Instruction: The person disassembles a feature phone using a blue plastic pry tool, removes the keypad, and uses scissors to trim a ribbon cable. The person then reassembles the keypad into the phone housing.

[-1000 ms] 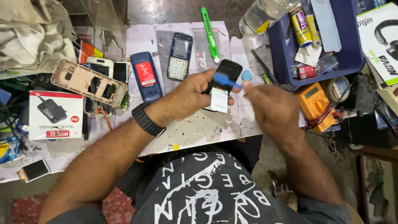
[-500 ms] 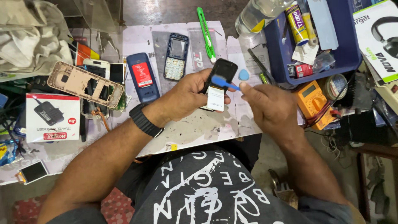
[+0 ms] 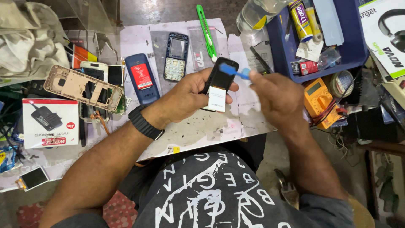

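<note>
Since half a second ago, both hands have risen a little over the table, and the blue tool now lies across the top end of the phone instead of beside it.

The black phone [image 3: 220, 81] is held above the paper-covered table [image 3: 198, 126], tilted, with a white label on its lower part. The left hand [image 3: 190, 98] is closed around it from the left side, thumb pressing near the label. The right hand [image 3: 280, 98] is just to the right of the phone, its fingers pinched shut on the blue tool [image 3: 234, 71], whose flat end touches the top of the phone.

Behind the hands, on the table, lie a blue phone [image 3: 142, 80], a grey keypad frame [image 3: 176, 57] and a green cutter [image 3: 206, 31]. To the left is a beige phone frame [image 3: 80, 88] and a white box [image 3: 50, 123]. To the right stand a yellow meter [image 3: 320, 98] and a blue tray [image 3: 320, 42] with tubes.
</note>
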